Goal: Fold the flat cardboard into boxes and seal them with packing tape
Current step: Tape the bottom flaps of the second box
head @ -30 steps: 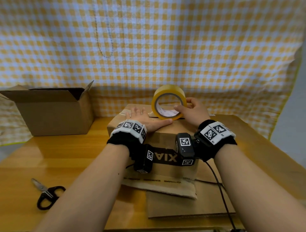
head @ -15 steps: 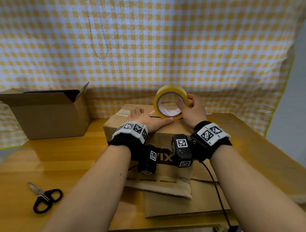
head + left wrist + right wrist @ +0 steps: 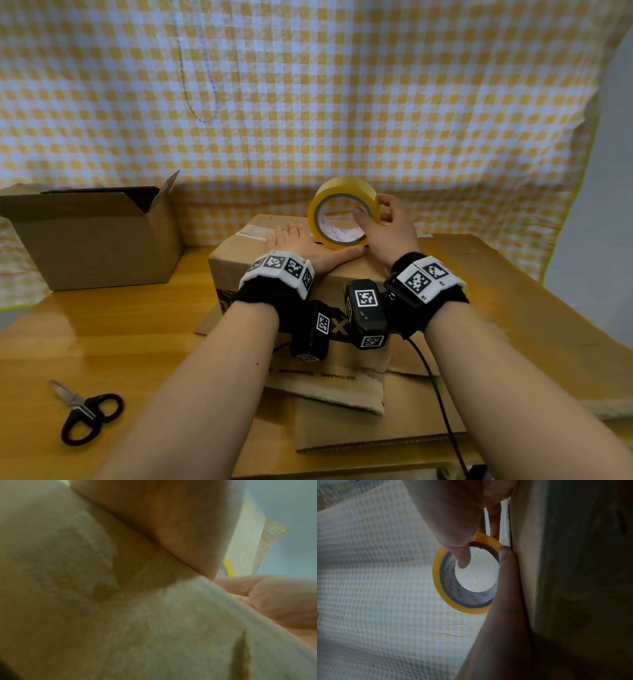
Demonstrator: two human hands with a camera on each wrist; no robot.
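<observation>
A closed cardboard box (image 3: 342,270) stands in the middle of the table. My left hand (image 3: 308,245) lies flat on its top, fingers straight, thumb stretched toward the roll. My right hand (image 3: 383,222) grips a yellow roll of packing tape (image 3: 339,210), held upright on the box top, thumb inside the core and fingers over the outer rim. In the right wrist view the tape roll (image 3: 440,574) stands against the box (image 3: 530,561), pinched by thumb and fingers. The left wrist view is blurred cardboard (image 3: 120,615) and a sliver of yellow tape (image 3: 229,566).
Flat cardboard sheets (image 3: 359,421) lie under and in front of the box. An open cardboard box (image 3: 96,240) stands at the back left. Black-handled scissors (image 3: 85,413) lie at the front left on the wooden table (image 3: 137,342). A checked cloth hangs behind.
My right hand has tilted the tape roll up and shifted its grip, the thumb now inside the core. The left hand stays flat on the box.
</observation>
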